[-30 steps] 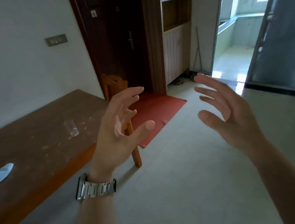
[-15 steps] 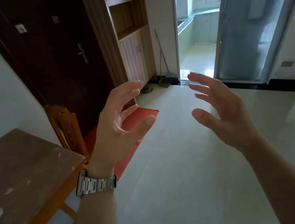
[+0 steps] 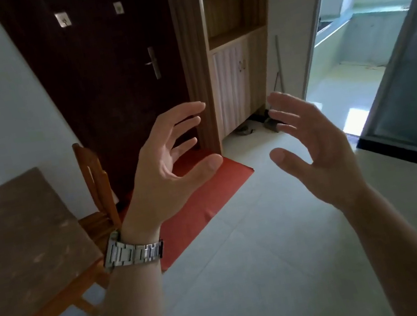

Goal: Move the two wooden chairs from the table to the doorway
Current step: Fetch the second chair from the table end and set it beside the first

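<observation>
Hands raised empty, palms facing, fingers spread.
Left hand [image 3: 167, 170] and right hand [image 3: 317, 149] grip nothing; one wooden chair [image 3: 95, 183] stands at the table [image 3: 22, 246] end, beside the dark door [image 3: 108, 72].

No readable text, labels, brands or numbers on anything in view.

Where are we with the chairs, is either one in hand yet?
Nothing looks done yet. One wooden chair stands at the end of the table, beside the red mat at the dark door. Left hand and right hand are open and empty. The second chair isn't visible.
</observation>
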`<state>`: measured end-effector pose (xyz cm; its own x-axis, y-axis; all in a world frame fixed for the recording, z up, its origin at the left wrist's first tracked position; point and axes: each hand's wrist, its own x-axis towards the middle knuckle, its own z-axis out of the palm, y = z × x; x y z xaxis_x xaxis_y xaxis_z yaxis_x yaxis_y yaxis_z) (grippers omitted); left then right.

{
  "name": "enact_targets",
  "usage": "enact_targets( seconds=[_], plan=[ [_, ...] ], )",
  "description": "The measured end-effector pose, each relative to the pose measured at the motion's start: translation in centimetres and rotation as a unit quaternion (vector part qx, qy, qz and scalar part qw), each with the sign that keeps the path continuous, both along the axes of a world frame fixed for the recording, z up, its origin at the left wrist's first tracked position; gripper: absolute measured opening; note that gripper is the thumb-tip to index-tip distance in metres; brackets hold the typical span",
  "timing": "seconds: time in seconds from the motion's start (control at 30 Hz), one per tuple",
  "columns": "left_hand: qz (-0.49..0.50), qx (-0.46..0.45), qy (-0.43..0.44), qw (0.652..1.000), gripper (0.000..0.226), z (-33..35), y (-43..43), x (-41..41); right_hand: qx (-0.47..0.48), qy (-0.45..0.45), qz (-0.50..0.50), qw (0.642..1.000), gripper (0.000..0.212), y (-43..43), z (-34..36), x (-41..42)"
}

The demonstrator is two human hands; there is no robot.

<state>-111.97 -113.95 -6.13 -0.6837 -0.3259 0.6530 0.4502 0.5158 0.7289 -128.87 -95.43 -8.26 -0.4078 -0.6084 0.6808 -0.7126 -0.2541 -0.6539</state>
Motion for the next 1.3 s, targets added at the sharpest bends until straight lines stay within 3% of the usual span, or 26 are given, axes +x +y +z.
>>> enact_targets(
  seconds=[0.2,0.47,0.83,1.1,1.3],
  plan=[
    [0.041,0.009,0.014,0.999,0.066,-2.3,-8.4,-9.4,0.011,0.011,0.048,0.999,0.070,-9.4,-1.6,-10.1],
    [0.022,0.005,0.035,0.999,0.060,-0.8,-21.4,-24.5,-0.010,-0.024,0.060,0.998,0.079,-20.8,0.2,-24.9],
    [0.038,0.016,0.010,0.999,0.071,-2.1,-34.6,-40.7,-0.032,-0.045,0.074,0.996,0.074,-35.1,-1.9,-42.2],
    [0.149,-0.012,0.016,0.989,0.064,-0.8,-45.1,-51.0,-0.031,-0.025,0.191,0.981,0.083,-50.5,-1.1,-56.0],
    [0.291,-0.006,0.012,0.957,0.058,0.1,-51.9,-50.9,-0.014,-0.011,0.328,0.944,0.085,-64.2,0.2,-58.3]
  ],
)
